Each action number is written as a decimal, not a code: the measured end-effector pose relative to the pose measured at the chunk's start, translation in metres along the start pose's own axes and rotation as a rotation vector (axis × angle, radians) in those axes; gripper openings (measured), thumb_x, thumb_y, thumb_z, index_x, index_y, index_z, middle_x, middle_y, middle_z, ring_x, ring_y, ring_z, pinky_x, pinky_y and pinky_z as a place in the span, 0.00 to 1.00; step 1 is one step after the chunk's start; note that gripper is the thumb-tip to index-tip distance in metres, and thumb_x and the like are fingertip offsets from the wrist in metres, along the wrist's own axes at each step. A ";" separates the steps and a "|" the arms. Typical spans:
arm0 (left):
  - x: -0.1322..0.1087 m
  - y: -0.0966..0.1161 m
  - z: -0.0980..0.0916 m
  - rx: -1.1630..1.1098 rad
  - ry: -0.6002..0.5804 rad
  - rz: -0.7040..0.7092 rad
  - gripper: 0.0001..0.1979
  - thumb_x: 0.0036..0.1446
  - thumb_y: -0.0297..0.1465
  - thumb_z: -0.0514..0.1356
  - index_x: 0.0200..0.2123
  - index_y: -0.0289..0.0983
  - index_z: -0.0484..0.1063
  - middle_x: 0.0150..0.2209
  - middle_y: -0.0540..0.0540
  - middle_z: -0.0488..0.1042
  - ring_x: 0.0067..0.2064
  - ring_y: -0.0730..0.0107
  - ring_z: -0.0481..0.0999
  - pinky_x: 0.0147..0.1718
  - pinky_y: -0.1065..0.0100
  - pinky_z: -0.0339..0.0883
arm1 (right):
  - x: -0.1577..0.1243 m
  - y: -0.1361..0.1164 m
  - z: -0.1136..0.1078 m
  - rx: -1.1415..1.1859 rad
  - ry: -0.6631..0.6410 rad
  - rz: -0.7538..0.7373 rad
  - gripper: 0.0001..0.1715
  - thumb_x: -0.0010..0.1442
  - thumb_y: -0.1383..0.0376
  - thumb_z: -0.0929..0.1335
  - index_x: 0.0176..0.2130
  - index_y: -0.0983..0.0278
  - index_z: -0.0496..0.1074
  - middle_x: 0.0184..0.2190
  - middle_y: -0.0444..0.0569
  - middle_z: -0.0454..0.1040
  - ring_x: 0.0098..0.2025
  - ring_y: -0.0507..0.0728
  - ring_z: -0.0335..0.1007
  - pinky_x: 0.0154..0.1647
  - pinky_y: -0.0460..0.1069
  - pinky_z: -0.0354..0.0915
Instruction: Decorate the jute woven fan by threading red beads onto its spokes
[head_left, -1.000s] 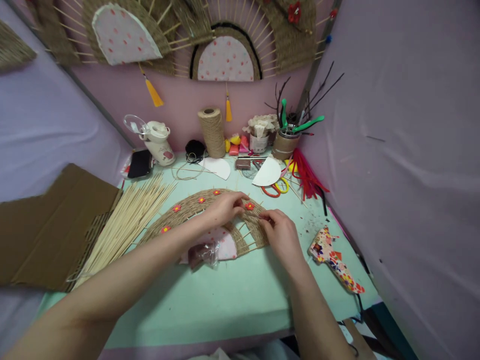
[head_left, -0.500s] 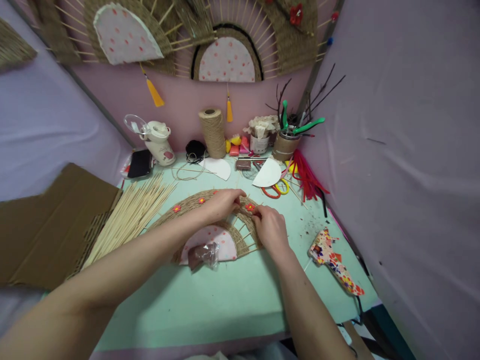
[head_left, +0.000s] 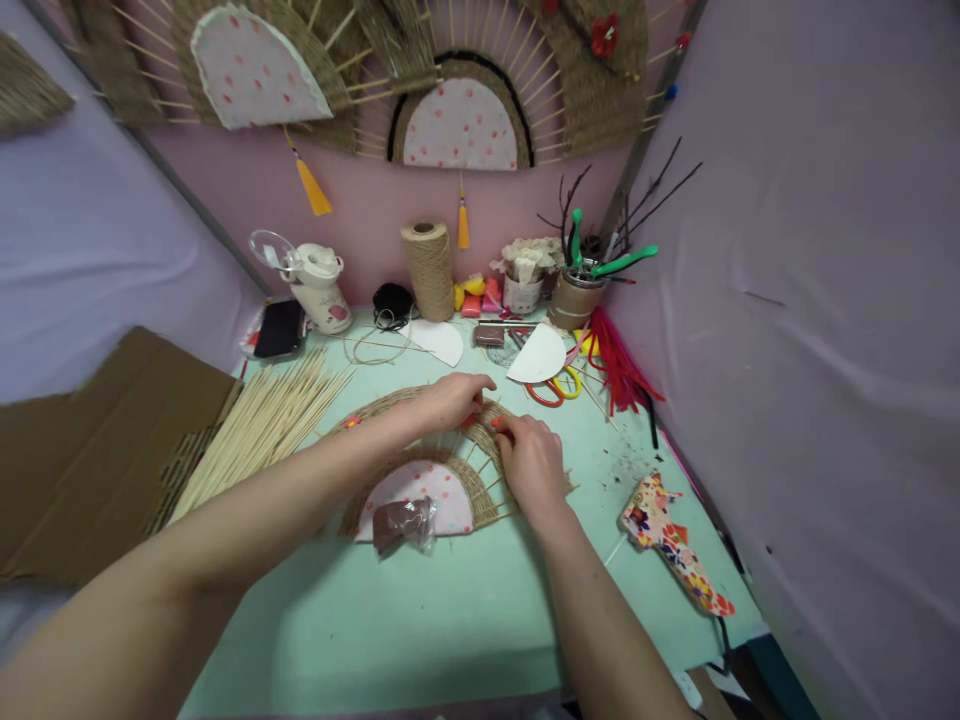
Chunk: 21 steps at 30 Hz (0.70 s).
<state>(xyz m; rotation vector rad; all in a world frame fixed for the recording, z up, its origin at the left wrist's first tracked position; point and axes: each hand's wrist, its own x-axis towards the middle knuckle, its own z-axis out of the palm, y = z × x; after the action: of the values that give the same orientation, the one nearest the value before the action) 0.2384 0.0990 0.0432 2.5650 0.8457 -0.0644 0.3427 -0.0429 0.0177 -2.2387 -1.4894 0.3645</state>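
A half-round woven twine fan [head_left: 480, 487] with thin stick ribs lies in front of me. Its inner panel [head_left: 450, 485] is white with pink spots. A red flower [head_left: 352, 423] sits on the left of its outer band. My left hand [head_left: 454, 400] reaches across the band, fingers curled down, with a bit of red [head_left: 470, 419] showing beneath them; its grip is hidden. On the band's right part, my right hand [head_left: 531, 455] is closed, with a small orange-red piece [head_left: 496, 424] at its fingertips. A clear bag with brown clay [head_left: 401, 525] lies over the fan's lower edge.
Thin sticks [head_left: 262, 425] and cardboard [head_left: 97, 440] lie at left. Behind are a white tumbler [head_left: 322, 290], a twine spool [head_left: 429, 270], scissors [head_left: 551, 388] and a can [head_left: 576, 298] holding green-handled pliers. A flower-patterned glue gun [head_left: 671, 540] lies at right.
My hands stay over the fan's right band and have shifted slightly. The flower that showed whole between them no longer does; orange-red now shows at my right fingertips and red under my left hand.
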 end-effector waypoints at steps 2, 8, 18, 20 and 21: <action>0.002 -0.001 -0.001 -0.005 -0.010 0.000 0.22 0.51 0.22 0.55 0.51 0.37 0.71 0.35 0.49 0.79 0.36 0.69 0.75 0.35 0.72 0.64 | 0.001 -0.003 0.000 -0.015 0.009 -0.010 0.09 0.62 0.67 0.65 0.40 0.59 0.75 0.38 0.48 0.75 0.43 0.58 0.65 0.40 0.50 0.51; 0.008 -0.005 -0.003 0.018 -0.033 -0.012 0.21 0.51 0.22 0.56 0.50 0.36 0.71 0.38 0.47 0.80 0.38 0.67 0.76 0.38 0.71 0.65 | 0.004 -0.006 -0.001 -0.071 0.000 -0.024 0.09 0.63 0.67 0.65 0.38 0.60 0.75 0.37 0.49 0.75 0.42 0.59 0.65 0.38 0.51 0.50; 0.009 -0.009 -0.002 0.001 -0.040 -0.032 0.20 0.52 0.23 0.57 0.50 0.36 0.71 0.37 0.47 0.80 0.39 0.67 0.77 0.39 0.71 0.65 | 0.002 -0.001 0.004 -0.082 0.015 -0.008 0.09 0.62 0.68 0.65 0.38 0.61 0.75 0.37 0.49 0.75 0.42 0.59 0.65 0.39 0.51 0.50; 0.009 -0.010 -0.001 0.006 -0.039 -0.028 0.20 0.52 0.23 0.57 0.50 0.36 0.72 0.37 0.47 0.80 0.39 0.66 0.77 0.39 0.71 0.65 | 0.003 0.000 0.006 -0.083 0.019 -0.005 0.09 0.61 0.68 0.65 0.39 0.61 0.76 0.38 0.49 0.75 0.42 0.59 0.66 0.38 0.51 0.51; 0.009 -0.010 -0.001 0.009 -0.040 -0.027 0.20 0.52 0.23 0.57 0.50 0.36 0.72 0.37 0.47 0.80 0.39 0.66 0.77 0.38 0.71 0.65 | 0.003 0.001 0.007 -0.082 0.019 -0.003 0.09 0.61 0.68 0.65 0.39 0.61 0.76 0.38 0.49 0.75 0.42 0.59 0.66 0.38 0.51 0.51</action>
<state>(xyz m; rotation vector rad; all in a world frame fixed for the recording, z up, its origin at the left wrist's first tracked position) 0.2396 0.1116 0.0382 2.5523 0.8676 -0.1276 0.3412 -0.0393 0.0111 -2.2961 -1.5239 0.2856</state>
